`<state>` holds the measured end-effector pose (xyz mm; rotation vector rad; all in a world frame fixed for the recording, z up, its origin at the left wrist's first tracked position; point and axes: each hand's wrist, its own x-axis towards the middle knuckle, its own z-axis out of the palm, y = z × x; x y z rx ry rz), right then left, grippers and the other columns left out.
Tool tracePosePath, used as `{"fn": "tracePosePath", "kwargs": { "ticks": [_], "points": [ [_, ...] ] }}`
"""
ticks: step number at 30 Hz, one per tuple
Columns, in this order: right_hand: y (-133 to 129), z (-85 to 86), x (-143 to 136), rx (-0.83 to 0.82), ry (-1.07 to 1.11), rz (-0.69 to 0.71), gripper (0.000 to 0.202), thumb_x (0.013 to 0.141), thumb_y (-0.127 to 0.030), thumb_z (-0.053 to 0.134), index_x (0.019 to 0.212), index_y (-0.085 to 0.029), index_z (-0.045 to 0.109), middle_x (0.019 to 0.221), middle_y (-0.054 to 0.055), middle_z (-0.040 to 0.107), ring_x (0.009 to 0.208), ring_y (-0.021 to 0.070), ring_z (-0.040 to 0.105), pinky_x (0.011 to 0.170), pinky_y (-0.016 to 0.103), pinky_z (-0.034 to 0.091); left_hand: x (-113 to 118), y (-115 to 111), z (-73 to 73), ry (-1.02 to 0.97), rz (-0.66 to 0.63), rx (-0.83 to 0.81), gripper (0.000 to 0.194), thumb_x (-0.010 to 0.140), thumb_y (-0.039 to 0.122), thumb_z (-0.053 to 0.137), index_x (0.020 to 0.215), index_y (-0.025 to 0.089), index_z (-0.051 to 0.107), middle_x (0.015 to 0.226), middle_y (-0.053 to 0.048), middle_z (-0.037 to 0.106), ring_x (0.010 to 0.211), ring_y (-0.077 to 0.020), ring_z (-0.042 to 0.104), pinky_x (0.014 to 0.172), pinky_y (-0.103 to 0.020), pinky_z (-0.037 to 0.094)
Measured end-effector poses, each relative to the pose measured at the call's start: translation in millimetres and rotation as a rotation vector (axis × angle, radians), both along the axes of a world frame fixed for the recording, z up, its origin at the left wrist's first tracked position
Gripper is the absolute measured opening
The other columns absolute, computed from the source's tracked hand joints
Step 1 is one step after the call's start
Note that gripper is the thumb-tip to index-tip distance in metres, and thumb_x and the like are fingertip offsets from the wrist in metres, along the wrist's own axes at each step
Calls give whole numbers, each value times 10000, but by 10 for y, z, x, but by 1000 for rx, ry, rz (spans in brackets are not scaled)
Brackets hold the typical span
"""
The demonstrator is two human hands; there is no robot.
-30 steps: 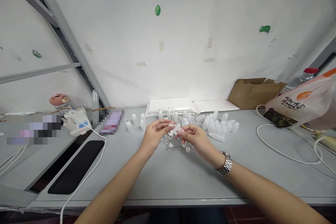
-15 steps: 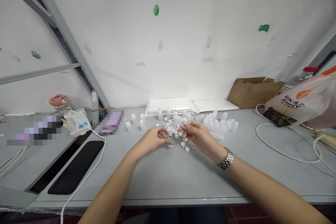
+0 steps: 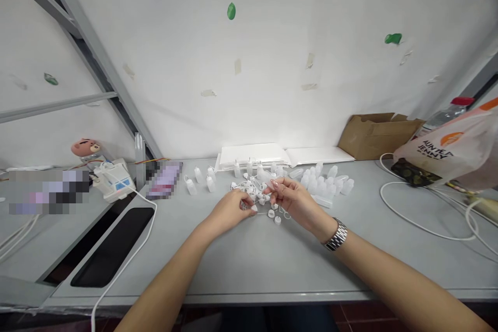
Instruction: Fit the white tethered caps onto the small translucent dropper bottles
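My left hand (image 3: pixel 232 211) is low over the table with thumb and fingers pinched on a small white cap (image 3: pixel 254 208). My right hand (image 3: pixel 292 198), with a metal watch on its wrist, holds a small translucent squeeze bottle (image 3: pixel 266 177), tilted, between thumb and fingers. Between and behind the hands lies a loose pile of white caps (image 3: pixel 249 187) with thin loops, partly hidden by the fingers. Two loose caps (image 3: pixel 277 220) are in front of the right hand. Several capless bottles (image 3: pixel 321 185) are heaped right of it. Several capped bottles (image 3: pixel 210 183) stand at the back left.
White sheets (image 3: pixel 252 155) lie along the wall. A cardboard box (image 3: pixel 379 137), a plastic bag (image 3: pixel 447 145) and a white cable (image 3: pixel 408 232) are at the right. On the left are a phone (image 3: pixel 165 180), a black flat pad (image 3: pixel 112 247) and a power strip (image 3: pixel 114 180).
My left hand has closed from a loose spread into a pinch on a white cap near the pile's front. My right hand stays nearly in place with the bottle.
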<state>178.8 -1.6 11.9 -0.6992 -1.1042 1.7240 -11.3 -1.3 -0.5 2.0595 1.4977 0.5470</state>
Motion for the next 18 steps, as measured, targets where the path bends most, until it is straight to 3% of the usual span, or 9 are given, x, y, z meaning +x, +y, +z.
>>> {"fn": "tracePosePath", "kwargs": {
  "ticks": [5, 11, 14, 18],
  "points": [
    [40, -1, 28, 30, -21, -25, 185, 715, -327, 675, 724, -167, 584, 755, 30, 666, 558, 94, 564, 585, 253, 438, -56, 6, 114, -82, 45, 42, 247, 656, 416, 604, 759, 194, 634, 856, -37, 606, 760, -182, 559, 706, -302, 436],
    [73, -8, 50, 58, -65, -33, 189, 705, -333, 679, 734, -175, 578, 760, 27, 674, 558, 98, 570, 609, 266, 444, -198, 49, 274, -330, 172, 13, 305, 638, 454, 635, 760, 178, 593, 832, -49, 652, 790, -197, 600, 681, -299, 449],
    [72, -27, 38, 79, -118, -12, 196, 705, -343, 676, 744, -178, 575, 759, 30, 680, 563, 102, 572, 611, 270, 437, -201, 45, 303, -441, 157, 18, 309, 631, 437, 653, 759, 165, 583, 832, -59, 659, 789, -194, 608, 693, -304, 451],
    [69, -73, 28, 124, -179, 20, 201, 707, -339, 674, 765, -176, 571, 758, 34, 681, 579, 109, 584, 585, 267, 429, -151, -10, 355, -426, 101, 43, 296, 664, 434, 629, 796, 170, 605, 844, -54, 657, 759, -175, 593, 644, -283, 433]
  ]
}}
